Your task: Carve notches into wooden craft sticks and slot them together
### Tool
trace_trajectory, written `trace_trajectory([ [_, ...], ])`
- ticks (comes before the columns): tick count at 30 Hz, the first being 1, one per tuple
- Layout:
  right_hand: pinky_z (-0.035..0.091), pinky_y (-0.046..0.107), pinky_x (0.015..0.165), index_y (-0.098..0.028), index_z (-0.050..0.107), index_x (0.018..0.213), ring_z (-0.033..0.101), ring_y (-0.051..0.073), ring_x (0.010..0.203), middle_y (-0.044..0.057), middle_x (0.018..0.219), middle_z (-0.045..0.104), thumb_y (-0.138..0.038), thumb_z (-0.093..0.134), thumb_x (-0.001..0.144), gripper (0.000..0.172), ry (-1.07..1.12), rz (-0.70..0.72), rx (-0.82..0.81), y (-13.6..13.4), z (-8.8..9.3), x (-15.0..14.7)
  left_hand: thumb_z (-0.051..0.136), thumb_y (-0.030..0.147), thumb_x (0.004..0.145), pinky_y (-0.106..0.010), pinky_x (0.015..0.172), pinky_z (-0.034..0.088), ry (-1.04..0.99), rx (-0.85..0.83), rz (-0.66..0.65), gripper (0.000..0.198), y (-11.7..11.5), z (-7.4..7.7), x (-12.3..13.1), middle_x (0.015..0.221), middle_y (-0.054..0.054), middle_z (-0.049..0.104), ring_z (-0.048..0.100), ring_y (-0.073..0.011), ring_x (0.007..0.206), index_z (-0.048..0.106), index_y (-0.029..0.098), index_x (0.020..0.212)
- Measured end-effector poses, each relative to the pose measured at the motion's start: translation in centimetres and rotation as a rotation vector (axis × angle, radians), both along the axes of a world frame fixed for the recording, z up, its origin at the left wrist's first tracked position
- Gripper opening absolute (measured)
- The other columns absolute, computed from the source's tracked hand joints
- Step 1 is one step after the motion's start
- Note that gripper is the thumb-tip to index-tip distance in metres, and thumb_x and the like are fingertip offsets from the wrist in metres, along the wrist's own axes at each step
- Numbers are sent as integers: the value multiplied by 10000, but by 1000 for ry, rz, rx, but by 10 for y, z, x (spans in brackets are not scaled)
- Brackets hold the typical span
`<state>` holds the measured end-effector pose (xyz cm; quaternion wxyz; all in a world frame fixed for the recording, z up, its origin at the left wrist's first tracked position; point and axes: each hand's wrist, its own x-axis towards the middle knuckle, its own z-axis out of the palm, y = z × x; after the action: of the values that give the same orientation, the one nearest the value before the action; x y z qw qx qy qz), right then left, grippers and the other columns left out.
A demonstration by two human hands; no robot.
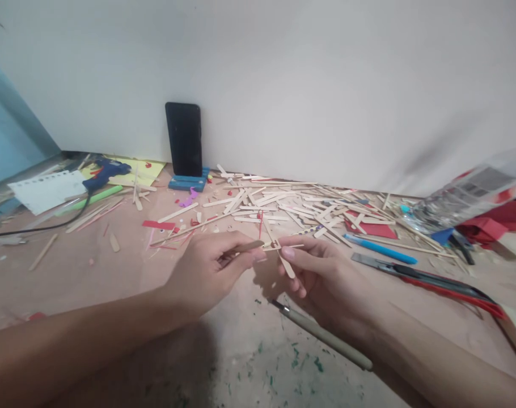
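Observation:
My left hand point(218, 269) pinches a short wooden stick point(248, 246) between thumb and fingers. Close beside it, my right hand point(326, 269) grips a small assembly of crossed popsicle sticks point(287, 266), with a thin red strip point(260, 224) seen just above it. The left hand's fingertips meet or nearly meet the assembly; I cannot tell whether they touch it. Below the right hand a craft knife point(321, 334) with a grey handle lies on the table. The right hand's lower fingers are curled and partly hidden.
Loose popsicle sticks point(279, 207) lie heaped along the wall. A phone point(184, 139) stands in a blue holder point(185, 181). At left are a blue glue gun point(105, 173) with its cord and yellow paper point(149, 171). A blue pen point(381, 249) and box cutter point(428, 280) lie at right.

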<state>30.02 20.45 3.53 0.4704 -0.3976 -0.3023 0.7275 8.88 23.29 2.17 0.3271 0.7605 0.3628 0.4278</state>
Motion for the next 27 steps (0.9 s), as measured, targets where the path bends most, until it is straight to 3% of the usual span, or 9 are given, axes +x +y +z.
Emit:
trace_trajectory([
  [7,548,168,496,-178,823,901,631,83,459,24,628,748,-251,941,785,182,-6,-27,37,-1,0,0,725,287,951,-244,558,340,-7,-74,-54,86,-1,1,-2,683,45,570,439,-93,581,754,210,929],
  [13,533,143,486,-180,833,905,639,78,476,38,651,761,-233,933,792,160,-11,-1,42,0,0,2,499,336,1055,-263,559,347,-321,-484,-235,290,7,-6,-6,861,-12,591,414,-112,616,752,232,1150],
  [16,533,143,485,-183,840,919,647,81,483,31,653,759,-233,922,806,148,5,25,62,0,0,2,593,335,1030,-240,645,474,-296,-518,-253,269,11,-6,-2,889,-20,676,573,-125,709,765,247,1216],
  [18,539,149,491,-184,848,938,660,85,500,35,688,773,-236,899,831,129,27,41,90,1,-1,2,668,297,996,-254,775,567,-298,-490,-256,282,13,-4,0,1044,-46,763,699,-151,874,767,249,1256],
  [21,542,163,492,-184,855,943,667,93,508,45,713,780,-249,894,834,133,24,42,92,2,-2,2,787,234,910,-273,890,613,-382,-523,-209,201,13,-2,2,1133,-50,809,766,-176,1009,804,226,1110],
  [24,527,169,486,-180,857,907,656,98,503,40,670,757,-259,914,805,142,-3,27,85,2,-2,2,873,273,838,-254,806,624,-442,-617,-171,145,14,-2,2,928,-25,828,785,-166,871,787,202,931],
  [27,513,169,492,-171,860,928,631,92,498,31,616,723,-276,907,818,159,-31,47,102,0,-2,2,887,291,809,-261,795,616,-399,-587,-160,158,16,-3,2,914,-34,815,763,-162,841,797,184,883],
])
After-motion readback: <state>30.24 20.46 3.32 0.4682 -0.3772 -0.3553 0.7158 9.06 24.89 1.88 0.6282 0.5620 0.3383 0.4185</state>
